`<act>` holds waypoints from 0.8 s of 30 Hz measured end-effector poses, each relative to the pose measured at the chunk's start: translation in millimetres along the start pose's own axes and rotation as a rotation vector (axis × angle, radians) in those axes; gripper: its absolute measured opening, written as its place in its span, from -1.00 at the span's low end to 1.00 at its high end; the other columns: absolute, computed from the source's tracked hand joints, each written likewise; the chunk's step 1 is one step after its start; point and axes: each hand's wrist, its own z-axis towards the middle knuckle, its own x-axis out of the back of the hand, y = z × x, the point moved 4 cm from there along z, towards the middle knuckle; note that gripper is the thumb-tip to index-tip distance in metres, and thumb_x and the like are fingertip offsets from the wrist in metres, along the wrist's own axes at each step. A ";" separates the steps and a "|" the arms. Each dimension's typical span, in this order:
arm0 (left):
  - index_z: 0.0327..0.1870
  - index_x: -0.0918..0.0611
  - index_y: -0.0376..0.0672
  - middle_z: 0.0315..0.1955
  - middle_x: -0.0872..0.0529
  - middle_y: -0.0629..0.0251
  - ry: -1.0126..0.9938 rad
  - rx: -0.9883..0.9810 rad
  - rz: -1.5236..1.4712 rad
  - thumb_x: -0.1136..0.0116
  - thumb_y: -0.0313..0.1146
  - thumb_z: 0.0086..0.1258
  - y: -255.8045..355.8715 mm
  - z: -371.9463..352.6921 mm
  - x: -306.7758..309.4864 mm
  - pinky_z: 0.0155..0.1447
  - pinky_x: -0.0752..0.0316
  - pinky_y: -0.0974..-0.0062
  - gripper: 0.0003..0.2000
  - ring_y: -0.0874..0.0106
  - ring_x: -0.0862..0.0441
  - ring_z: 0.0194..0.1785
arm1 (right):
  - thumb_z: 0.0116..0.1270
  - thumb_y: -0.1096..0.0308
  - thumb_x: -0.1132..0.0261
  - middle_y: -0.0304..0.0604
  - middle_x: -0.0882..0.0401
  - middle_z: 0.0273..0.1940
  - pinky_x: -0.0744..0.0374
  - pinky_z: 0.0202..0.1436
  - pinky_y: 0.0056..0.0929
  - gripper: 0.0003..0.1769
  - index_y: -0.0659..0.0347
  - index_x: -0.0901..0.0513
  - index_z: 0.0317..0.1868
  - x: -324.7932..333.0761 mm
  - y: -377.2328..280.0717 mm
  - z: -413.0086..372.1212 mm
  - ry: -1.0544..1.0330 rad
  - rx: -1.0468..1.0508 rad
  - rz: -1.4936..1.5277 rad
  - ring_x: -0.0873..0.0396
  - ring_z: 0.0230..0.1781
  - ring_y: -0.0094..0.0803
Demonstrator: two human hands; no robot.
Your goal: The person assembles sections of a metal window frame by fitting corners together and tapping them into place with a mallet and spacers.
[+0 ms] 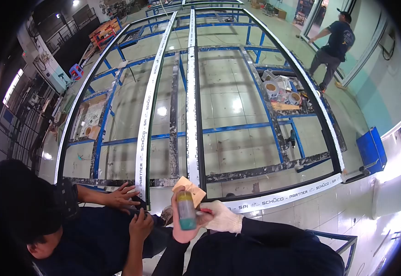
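A soft-faced mallet (186,212) with a yellow end and a green end is held upright in front of me. My right hand (224,217), in a white knit glove, is closed at its side, where a bit of red shows between the fingers. Bare, my left hand (183,235) curls behind the mallet head, fingers along the edge of a small wooden block (192,190). Most of its grip is hidden by the mallet. Just beyond lies the near end of a frame bar (191,138) with white printed tape.
A co-worker (30,207) crouches at my left, both hands (124,198) at another taped bar (146,133). Blue trestles (228,129) carry the large frame. Tape rolls and tools fill a tray (285,112) at right. Another person (338,43) stands farther back, beyond a blue bin (372,149).
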 end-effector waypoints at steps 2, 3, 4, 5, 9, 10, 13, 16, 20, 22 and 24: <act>0.46 -0.23 -0.19 0.09 -0.55 0.16 -0.067 -0.030 0.172 -0.57 -0.42 0.12 -38.5 8.9 10.0 0.31 -0.48 0.32 -0.11 0.27 -0.62 0.14 | 0.25 0.28 -0.46 -0.05 -0.66 -0.44 -0.58 -0.28 -0.43 -0.71 0.32 -0.68 -0.14 26.5 -20.9 -14.8 0.106 -0.069 -0.046 -0.53 -0.39 -0.63; 0.45 -0.23 -0.20 0.09 -0.56 0.15 -0.100 0.046 0.178 -0.58 -0.39 0.11 -66.8 6.6 14.3 0.33 -0.46 0.31 -0.10 0.25 -0.61 0.14 | 0.28 0.27 -0.46 -0.08 -0.67 -0.43 -0.58 -0.28 -0.44 -0.71 0.32 -0.69 -0.14 37.6 -15.6 -18.0 0.158 -0.124 0.042 -0.53 -0.39 -0.65; 0.44 -0.24 -0.22 0.08 -0.59 0.12 -0.042 0.154 -0.026 -0.49 -0.39 0.20 -109.6 0.2 22.2 0.29 -0.47 0.35 -0.19 0.27 -0.60 0.14 | 0.31 0.25 -0.46 -0.11 -0.68 -0.42 -0.58 -0.28 -0.45 -0.71 0.31 -0.69 -0.14 46.6 -7.6 -22.2 0.207 -0.178 0.131 -0.52 -0.39 -0.66; 0.45 -0.22 -0.23 0.08 -0.60 0.08 0.053 0.192 0.070 -0.41 -0.42 0.25 -155.1 -7.8 39.5 0.28 -0.47 0.35 -0.23 0.26 -0.61 0.14 | 0.34 0.23 -0.46 -0.14 -0.69 -0.41 -0.57 -0.28 -0.46 -0.71 0.31 -0.70 -0.13 55.1 2.4 -25.8 0.256 -0.227 0.220 -0.52 -0.39 -0.67; 0.35 -0.39 -0.27 0.04 -0.62 0.04 0.462 0.284 0.214 -0.27 -0.49 0.34 -176.4 -22.4 63.3 0.25 -0.50 0.33 -0.46 0.25 -0.63 0.11 | 0.38 0.06 -0.43 -0.03 -0.60 -0.53 -0.53 -0.39 -0.29 -0.61 0.27 -0.65 -0.32 126.2 18.6 -32.8 0.326 -0.195 -0.288 -0.57 -0.55 -0.22; 0.33 -0.41 -0.27 0.03 -0.63 0.07 0.502 0.378 0.258 -0.29 -0.52 0.33 -184.9 -24.4 64.6 0.22 -0.50 0.34 -0.46 0.27 -0.63 0.08 | 0.36 -0.05 -0.40 0.09 -0.55 -0.54 -0.50 -0.40 -0.12 -0.55 0.22 -0.64 -0.35 136.6 25.6 -34.0 0.373 -0.124 -0.305 -0.55 -0.50 0.11; 0.29 -0.45 -0.25 0.05 -0.63 0.09 0.528 0.470 0.418 -0.33 -0.55 0.29 -279.3 -56.5 92.0 0.22 -0.49 0.36 -0.47 0.30 -0.62 0.08 | 0.38 -0.20 -0.29 0.11 -0.64 -0.46 -0.57 -0.26 -0.01 -0.47 0.17 -0.63 -0.31 164.8 46.2 -37.3 0.185 -0.342 -0.554 -0.65 -0.34 0.15; 0.22 -0.50 -0.23 0.11 -0.60 0.10 0.501 0.488 0.359 -0.35 -0.56 0.28 -291.9 -47.7 71.9 0.24 -0.47 0.36 -0.53 0.33 -0.58 0.13 | 0.40 -0.21 -0.24 0.12 -0.68 -0.40 -0.59 -0.19 0.02 -0.48 0.15 -0.64 -0.26 170.7 58.2 -37.3 0.091 -0.381 -0.623 -0.67 -0.28 0.16; 0.32 -0.43 -0.19 0.21 -0.53 0.16 0.443 0.551 -0.087 -0.24 -0.50 0.41 -311.3 -41.0 47.8 0.35 -0.40 0.34 -0.53 0.33 -0.51 0.23 | 0.39 -0.21 -0.24 0.13 -0.69 -0.35 -0.59 -0.21 0.02 -0.48 0.15 -0.68 -0.20 153.3 81.0 -35.2 -0.005 -0.442 -0.638 -0.69 -0.26 0.13; 0.33 -0.40 -0.23 0.18 -0.55 0.15 0.421 0.496 -0.147 -0.17 -0.45 0.50 -312.0 -39.8 41.7 0.39 -0.39 0.35 -0.58 0.31 -0.53 0.24 | 0.37 -0.19 -0.27 0.12 -0.69 -0.35 -0.59 -0.24 0.00 -0.49 0.15 -0.69 -0.23 149.3 85.7 -26.4 0.075 -0.336 -0.675 -0.70 -0.27 0.11; 0.35 -0.41 -0.23 0.17 -0.57 0.18 0.325 0.577 -0.230 -0.15 -0.30 0.55 -305.6 -45.9 41.0 0.34 -0.41 0.35 -0.58 0.35 -0.52 0.23 | 0.36 -0.16 -0.30 0.11 -0.69 -0.37 -0.60 -0.25 -0.02 -0.51 0.16 -0.70 -0.25 121.5 93.6 -25.7 0.046 -0.356 -0.659 -0.71 -0.29 0.08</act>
